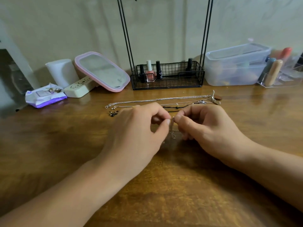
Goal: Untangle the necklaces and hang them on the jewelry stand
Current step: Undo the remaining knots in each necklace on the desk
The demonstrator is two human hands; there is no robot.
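Wood-grain tabletop [164, 202] fills everything near you, bare under both forearms. Take the jewelry stand [167, 76] as your landmark: its wire basket sits at the back edge against the draped wall and its black uprights run up out of view, so you cannot see the hanging bar. Nearest you, straight in front of the stand, your left hand [139, 128] and right hand [208, 126] meet thumb to thumb, each pinching with thumb and forefinger a fine silver chain [173, 131] that dangles in a small knotted clump between them. Both hands are about equally close to it, so the parting pull looks like it should run left-right, each hand drawing outward. Between your hands and the stand lie the other necklaces [157, 99], stretched with their long axis side to side, parallel to the basket front, clasps to the left and pendants bunched to the right; whether they are still snagged together at the pendant end is too small to tell. Left of the stand, a pink-framed mirror [101, 71] leans, with a white tube and a wipes packet [44, 95] beyond. Right of the stand sits a clear plastic box [234, 66].
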